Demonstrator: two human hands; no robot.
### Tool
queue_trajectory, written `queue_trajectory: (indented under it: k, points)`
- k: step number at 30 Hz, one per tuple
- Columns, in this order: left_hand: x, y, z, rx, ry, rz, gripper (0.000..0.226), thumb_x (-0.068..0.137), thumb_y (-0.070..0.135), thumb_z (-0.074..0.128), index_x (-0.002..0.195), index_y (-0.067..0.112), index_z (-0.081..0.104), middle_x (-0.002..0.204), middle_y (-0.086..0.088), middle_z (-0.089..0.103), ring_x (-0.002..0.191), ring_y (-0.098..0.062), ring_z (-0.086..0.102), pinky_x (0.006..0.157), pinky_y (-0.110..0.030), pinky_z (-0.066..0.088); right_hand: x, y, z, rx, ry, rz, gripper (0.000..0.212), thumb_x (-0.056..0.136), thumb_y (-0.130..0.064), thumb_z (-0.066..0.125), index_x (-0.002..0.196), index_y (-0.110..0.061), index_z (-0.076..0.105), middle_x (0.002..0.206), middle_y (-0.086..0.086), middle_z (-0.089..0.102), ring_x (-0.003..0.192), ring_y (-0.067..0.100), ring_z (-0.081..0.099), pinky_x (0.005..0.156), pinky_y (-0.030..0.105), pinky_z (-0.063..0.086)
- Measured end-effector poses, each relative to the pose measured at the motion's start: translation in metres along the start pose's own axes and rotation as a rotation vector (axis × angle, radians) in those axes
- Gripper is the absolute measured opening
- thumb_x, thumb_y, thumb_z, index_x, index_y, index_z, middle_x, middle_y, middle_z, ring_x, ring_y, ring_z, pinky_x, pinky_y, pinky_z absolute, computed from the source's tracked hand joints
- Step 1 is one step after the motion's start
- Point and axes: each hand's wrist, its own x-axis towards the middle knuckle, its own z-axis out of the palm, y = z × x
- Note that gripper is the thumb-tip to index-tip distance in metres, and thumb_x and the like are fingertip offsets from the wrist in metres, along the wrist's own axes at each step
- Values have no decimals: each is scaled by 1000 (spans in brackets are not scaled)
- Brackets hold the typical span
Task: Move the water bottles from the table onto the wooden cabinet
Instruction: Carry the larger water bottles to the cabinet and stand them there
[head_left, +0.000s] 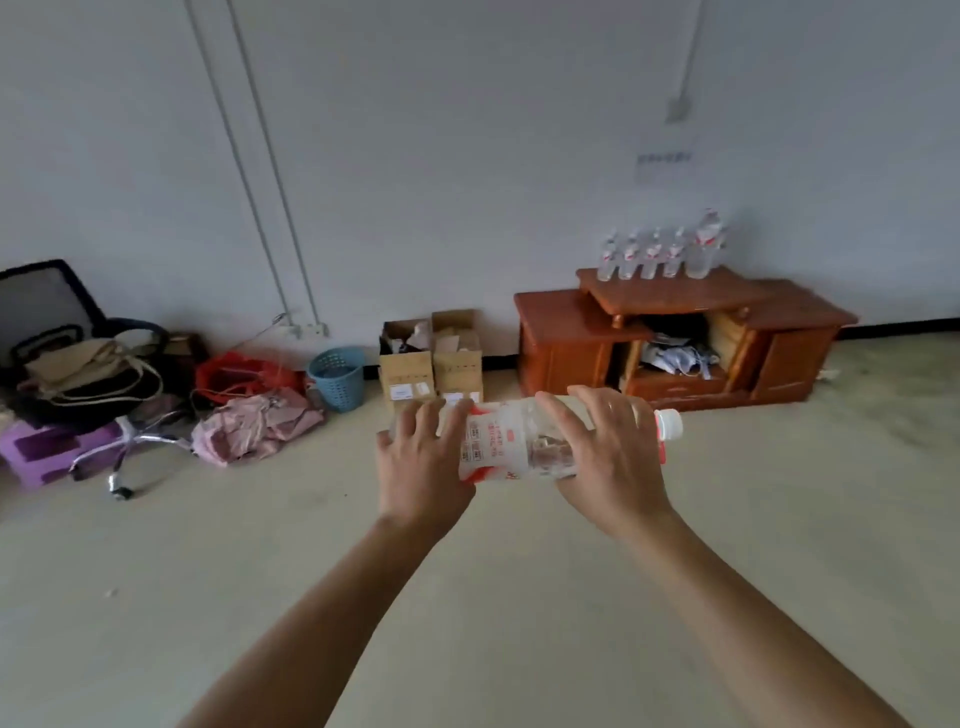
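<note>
Bottle (524, 441): lies sideways between both hands, cap past the right fingers.
Left hand (423, 467): fingers wrap its bottom end.
Right hand (605, 462): fingers curl over its top, likely sharing the weight.
Cabinet (680, 332): far beyond the fingers, five bottles (660, 254) standing there.

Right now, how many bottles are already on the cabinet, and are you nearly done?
Five bottles already stand in a row on the wooden cabinet. One more water bottle is in hand, held sideways by the left hand and right hand, not yet at the cabinet. The table is out of view, so I can't tell how many remain.
</note>
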Motion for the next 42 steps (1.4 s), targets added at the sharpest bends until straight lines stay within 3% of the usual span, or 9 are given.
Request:
queue_trajectory:
  k: [9,17,24,30,33,37,42]
  points:
    - [189,173,135,-79,-63,383,92,67,50,82,140,33,28,138,-2,47,130,-29,37,95,-55,41,10,226,35,-178,70,370,101,48,-29,97,140,-23,56,129,12,57,119,34,52,101,55,41]
    - [351,309,226,-83,-78,450,87,79,53,72,147,33,22,147,1,37,136,-25,31,102,-50,36,79,434,79,-194,71,427,96,54,-31,96,141,-24,56,132,10,56,121,31,48,102,55,41]
    - [486,349,284,-71,-34,348,95,61,63,83,138,32,36,134,0,52,125,-28,45,92,-54,44,187,556,119,-162,83,334,101,51,-35,98,141,-25,53,130,10,54,123,32,50,102,56,42]
    - [597,360,367,-104,-80,291,92,67,71,72,143,33,36,141,1,48,132,-27,40,97,-54,40,276,647,198,-158,33,268,100,52,-35,96,140,-26,51,132,8,54,123,31,51,104,57,41]
    - [668,364,413,-122,-105,303,93,68,61,76,144,32,31,144,-1,47,134,-28,37,97,-54,40,327,699,240,-172,19,242,100,52,-34,96,140,-25,50,130,9,57,121,33,55,103,56,43]
    - [770,381,457,-148,-122,345,94,68,52,81,142,35,26,144,0,47,135,-27,37,98,-54,41,396,768,269,-197,-50,290,98,54,-35,94,142,-27,50,131,6,58,121,29,55,105,55,42]
    - [879,417,502,-190,-131,371,93,59,59,83,136,33,38,135,-1,55,125,-30,48,87,-53,46,465,853,295,-245,-51,376,98,54,-41,94,141,-26,51,130,7,60,122,29,56,108,58,39]
